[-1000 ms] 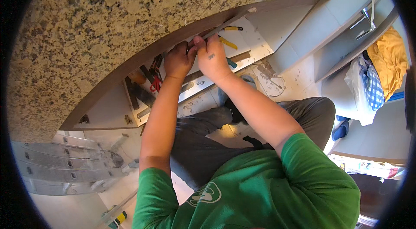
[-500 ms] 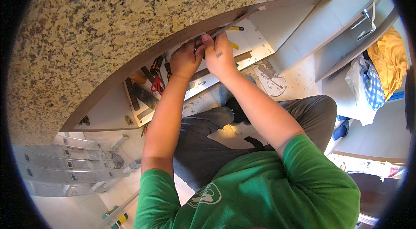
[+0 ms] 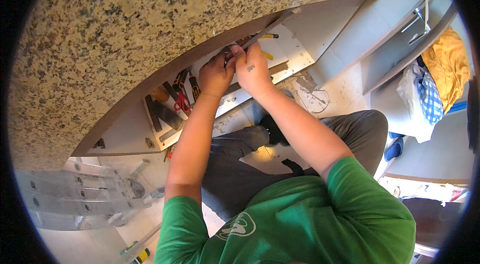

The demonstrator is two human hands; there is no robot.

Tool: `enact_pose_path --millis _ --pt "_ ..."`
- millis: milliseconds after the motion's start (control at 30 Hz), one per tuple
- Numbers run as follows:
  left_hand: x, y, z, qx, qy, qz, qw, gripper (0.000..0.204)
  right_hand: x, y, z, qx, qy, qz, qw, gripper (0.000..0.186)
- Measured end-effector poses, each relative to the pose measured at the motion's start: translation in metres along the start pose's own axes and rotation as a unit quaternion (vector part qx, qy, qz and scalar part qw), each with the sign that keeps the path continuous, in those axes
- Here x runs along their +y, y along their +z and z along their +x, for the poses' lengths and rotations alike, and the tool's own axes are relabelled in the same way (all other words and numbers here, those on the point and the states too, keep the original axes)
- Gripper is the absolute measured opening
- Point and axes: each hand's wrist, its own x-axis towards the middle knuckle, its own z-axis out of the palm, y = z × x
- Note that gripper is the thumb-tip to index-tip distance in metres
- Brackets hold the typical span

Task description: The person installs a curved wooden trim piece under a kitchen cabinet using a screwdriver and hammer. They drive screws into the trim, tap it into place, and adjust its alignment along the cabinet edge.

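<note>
Both hands meet just under the front edge of the stone countertop (image 3: 145,19). A long, narrow grey strip (image 3: 267,30) slants from them up to the right, beneath that edge. My right hand (image 3: 254,71) is closed round the strip, its thumb pressed on the near end. Close beside it, my left hand (image 3: 215,76) has its fingers curled at the same end; what exactly they pinch is hidden. Below the hands lies the cabinet's white bottom panel (image 3: 292,46). Left of my left forearm are red-handled scissors (image 3: 182,102) and a black-and-orange-handled tool (image 3: 194,86).
A yellow-handled tool (image 3: 270,36) lies beyond my right hand. Dark flat pieces (image 3: 166,114) rest at the cabinet's left. A folded aluminium ladder (image 3: 85,194) is on the floor at left. Debris (image 3: 312,91) litters the tiles. Yellow cloth (image 3: 445,64) hangs at right.
The view has shifted slightly. The strip shows more plainly along the countertop's edge, while both hands keep their grip in nearly the same place.
</note>
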Motion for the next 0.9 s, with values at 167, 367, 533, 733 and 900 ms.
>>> enact_pose_path --millis 167,367,533,733,900 --pt "-0.026 -0.015 -0.037 0.010 0.000 0.024 1.000 0.029 -0.010 0.034 -0.030 -0.086 0.111 -0.026 0.990 0.017" --pt "-0.010 -0.008 -0.006 0.010 0.012 0.021 1.000 0.038 -0.001 0.014 -0.002 -0.037 0.064 -0.063 0.995 0.013" --pt "-0.002 -0.007 -0.001 -0.030 -0.026 0.015 0.999 0.035 -0.002 0.007 0.000 -0.025 0.048 -0.035 0.998 0.013" --pt "-0.024 -0.022 -0.045 -0.049 -0.114 0.013 0.992 0.033 -0.007 0.034 -0.034 -0.105 0.044 -0.052 0.992 0.020" --pt "-0.001 -0.007 -0.007 -0.018 -0.033 0.024 0.999 0.033 -0.008 0.007 0.003 -0.012 0.064 0.031 0.997 0.017"
